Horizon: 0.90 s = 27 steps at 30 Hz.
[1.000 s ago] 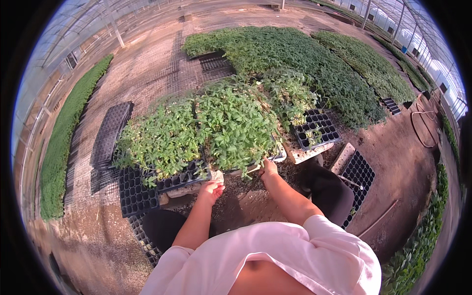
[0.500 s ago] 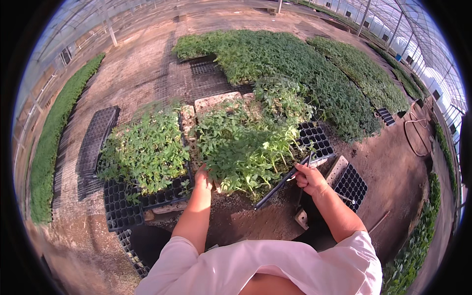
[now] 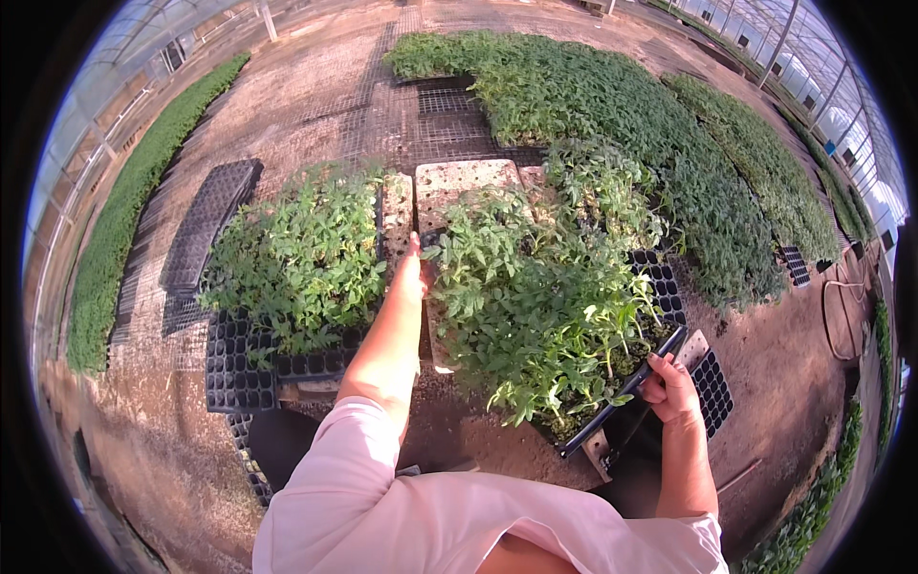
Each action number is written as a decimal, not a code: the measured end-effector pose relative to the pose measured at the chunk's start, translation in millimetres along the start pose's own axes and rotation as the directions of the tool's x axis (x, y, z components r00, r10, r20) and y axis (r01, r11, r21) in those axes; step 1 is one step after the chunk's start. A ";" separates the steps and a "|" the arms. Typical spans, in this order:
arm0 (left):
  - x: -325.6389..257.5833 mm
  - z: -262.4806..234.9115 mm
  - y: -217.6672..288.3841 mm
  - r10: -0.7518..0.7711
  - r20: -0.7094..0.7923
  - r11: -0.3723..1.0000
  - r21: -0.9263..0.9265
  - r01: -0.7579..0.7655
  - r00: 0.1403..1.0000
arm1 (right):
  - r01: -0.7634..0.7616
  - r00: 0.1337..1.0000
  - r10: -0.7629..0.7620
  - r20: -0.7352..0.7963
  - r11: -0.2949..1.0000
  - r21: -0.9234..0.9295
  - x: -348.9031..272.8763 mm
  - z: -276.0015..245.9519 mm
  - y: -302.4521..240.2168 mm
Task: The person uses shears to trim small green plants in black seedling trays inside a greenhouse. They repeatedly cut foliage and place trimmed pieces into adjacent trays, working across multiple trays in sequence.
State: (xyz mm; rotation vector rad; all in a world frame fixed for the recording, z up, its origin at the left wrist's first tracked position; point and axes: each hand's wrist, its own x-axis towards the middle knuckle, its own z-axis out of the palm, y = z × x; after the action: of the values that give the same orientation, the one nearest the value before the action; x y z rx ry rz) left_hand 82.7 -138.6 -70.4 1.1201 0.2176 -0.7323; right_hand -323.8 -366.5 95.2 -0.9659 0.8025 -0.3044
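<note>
Left hand (image 3: 412, 272) forward (right hand (image 3: 672, 387) curled)

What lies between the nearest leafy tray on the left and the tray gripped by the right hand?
In the head view, a pale perforated board, the left hand and forearm lie between that leafy tray and the held tray.
</note>
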 end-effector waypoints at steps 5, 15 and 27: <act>-9.6 19.4 24.3 -0.048 -0.141 0.998 -0.046 0.042 0.989 | 0.010 0.999 -0.010 -0.048 1.000 -0.011 3.5 0.8 -8.4; -16.8 6.4 63.9 -0.354 0.310 0.761 0.644 0.079 0.882 | 0.115 0.987 -0.127 -0.101 0.987 -0.114 20.7 -21.0 -21.0; -200.9 -31.8 -15.3 -0.380 0.399 0.925 0.159 0.346 0.834 | 0.232 0.966 -0.196 0.166 0.385 -0.894 107.0 45.4 -153.4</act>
State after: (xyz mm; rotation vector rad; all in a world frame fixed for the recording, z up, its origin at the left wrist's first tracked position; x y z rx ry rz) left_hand -71.5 -29.3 6.3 0.9745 0.0275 -1.3194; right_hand -201.3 -484.1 185.8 -2.1553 0.7970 -0.0284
